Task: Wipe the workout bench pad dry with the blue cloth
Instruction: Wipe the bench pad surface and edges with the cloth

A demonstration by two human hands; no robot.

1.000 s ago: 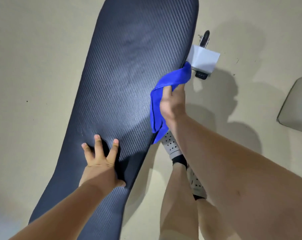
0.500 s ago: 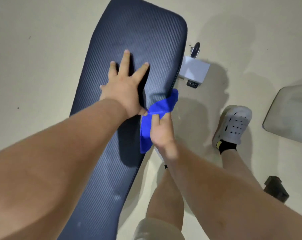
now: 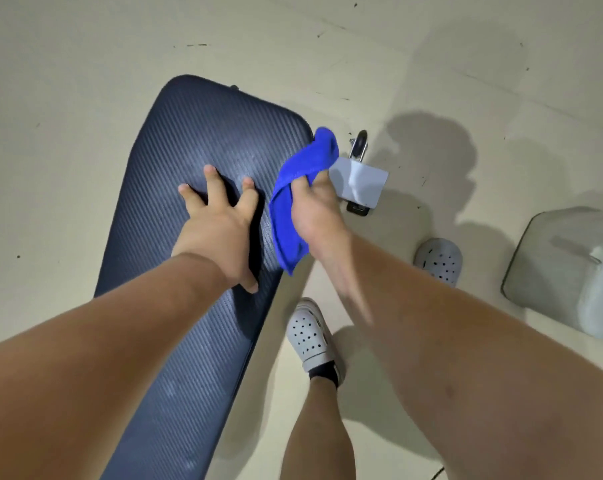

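Observation:
The dark blue, ribbed workout bench pad (image 3: 175, 188) runs from lower left to its rounded far end at upper centre. My left hand (image 3: 220, 230) lies flat on the pad with fingers spread, pressing down near the far end. My right hand (image 3: 315, 209) grips the bunched blue cloth (image 3: 293, 202) at the pad's right edge; the cloth hangs down along that edge and reaches up past the pad's far right corner. Faint pale streaks show on the pad lower down.
A white bench foot (image 3: 360, 183) with a small black wheel (image 3: 360, 145) sits on the beige floor just right of the cloth. My two feet in white perforated clogs (image 3: 310, 336) stand beside the pad. A grey cushioned object (image 3: 563, 265) lies at the right edge.
The view has shifted so the pad's far end sits lower in frame. My right hand has carried the cloth up along the right edge toward the far corner. My left hand stays flat on the pad.

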